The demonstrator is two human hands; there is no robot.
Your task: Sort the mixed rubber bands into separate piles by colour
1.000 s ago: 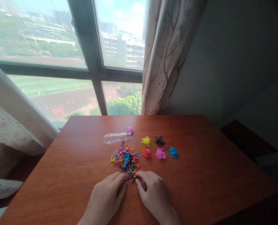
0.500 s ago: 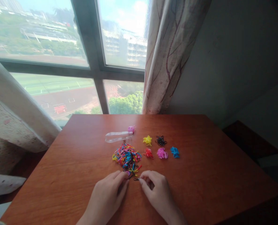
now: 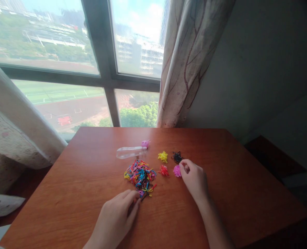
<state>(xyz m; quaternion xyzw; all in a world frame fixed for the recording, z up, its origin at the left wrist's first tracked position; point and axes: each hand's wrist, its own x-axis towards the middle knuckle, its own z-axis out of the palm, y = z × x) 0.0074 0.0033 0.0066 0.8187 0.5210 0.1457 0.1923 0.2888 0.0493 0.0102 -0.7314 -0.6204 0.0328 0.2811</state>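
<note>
Tabletop (image 3: 78, 193), multicoloured bands (image 3: 140, 172), left hand (image 3: 119, 210) alongside

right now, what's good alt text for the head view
A person's left hand is at the near edge of a mixed pile of coloured rubber bands on a wooden table; the right hand is by a black pile and a pink pile. A yellow pile, a red pile and a clear plastic bottle lie nearby, before a window.

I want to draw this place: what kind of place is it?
Probably an upstairs room, maybe at home: patterned curtains hang by a window that looks down on a green sports field.
</note>
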